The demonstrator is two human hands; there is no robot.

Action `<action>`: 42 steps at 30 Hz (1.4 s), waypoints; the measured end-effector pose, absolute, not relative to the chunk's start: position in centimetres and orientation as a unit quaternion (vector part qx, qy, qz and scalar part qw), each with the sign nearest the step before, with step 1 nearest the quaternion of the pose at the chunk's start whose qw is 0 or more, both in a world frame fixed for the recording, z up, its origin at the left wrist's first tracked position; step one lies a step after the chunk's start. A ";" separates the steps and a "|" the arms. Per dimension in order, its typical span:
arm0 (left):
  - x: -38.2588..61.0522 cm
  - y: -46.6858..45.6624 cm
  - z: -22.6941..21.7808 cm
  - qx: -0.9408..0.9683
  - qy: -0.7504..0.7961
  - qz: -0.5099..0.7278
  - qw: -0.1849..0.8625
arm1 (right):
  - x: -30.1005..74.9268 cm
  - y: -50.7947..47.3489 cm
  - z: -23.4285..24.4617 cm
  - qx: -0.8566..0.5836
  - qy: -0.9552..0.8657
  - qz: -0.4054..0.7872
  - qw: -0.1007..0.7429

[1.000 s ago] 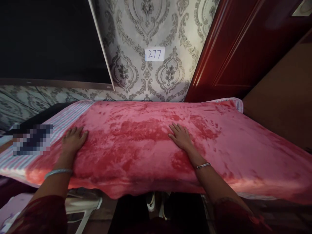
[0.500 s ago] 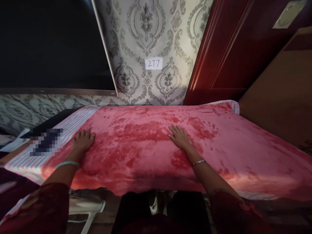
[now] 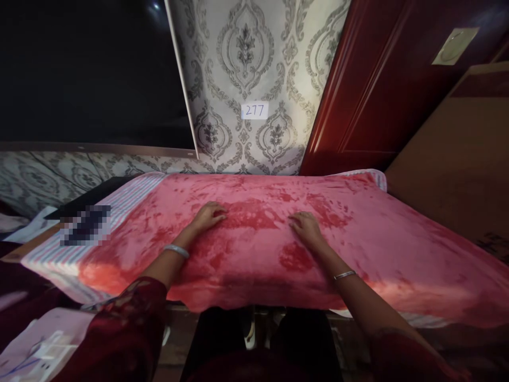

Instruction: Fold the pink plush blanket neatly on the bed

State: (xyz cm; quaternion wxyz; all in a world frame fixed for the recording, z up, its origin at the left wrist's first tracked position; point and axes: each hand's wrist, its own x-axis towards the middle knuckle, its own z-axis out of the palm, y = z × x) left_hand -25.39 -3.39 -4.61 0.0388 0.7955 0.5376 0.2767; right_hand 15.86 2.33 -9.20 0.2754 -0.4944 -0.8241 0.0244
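A pink-red plush blanket point(image 3: 254, 249) with a pale striped underside point(image 3: 131, 199) at its left end covers a table. My left hand point(image 3: 207, 216) is just left of the blanket's middle, its thumb apart from loosely bent fingers and nothing held. To the right, my right hand point(image 3: 306, 227) rests on the plush with its fingers a little bent, also holding nothing. Each wrist wears a bangle. Darker patches of rubbed pile show around and between the hands. A pixelated dark item point(image 3: 85, 225) lies on the striped part.
Behind the table stands a patterned wall with a paper label point(image 3: 254, 110) reading 277. A large dark screen point(image 3: 91, 74) is at the back left. On the right are a red wooden panel point(image 3: 369, 79) and a big cardboard box point(image 3: 453, 159). A whitish surface point(image 3: 51, 339) sits lower left.
My left hand has moved right across the blanket, towards the middle. My right hand has shifted slightly right and down, and its spread fingers have bent. The view has tilted a little.
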 end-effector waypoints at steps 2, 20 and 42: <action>-24.5 -2.7 -4.7 0.800 0.532 0.273 0.047 | 15.1 2.7 -9.2 -0.498 -0.818 0.038 0.287; -23.4 -1.9 -6.4 0.821 0.482 0.306 0.019 | 13.4 3.1 -9.7 -0.440 -0.835 0.015 0.331; -23.0 -2.7 -5.1 0.798 0.491 0.350 -0.014 | 12.9 2.6 -9.3 -0.457 -0.833 0.024 0.312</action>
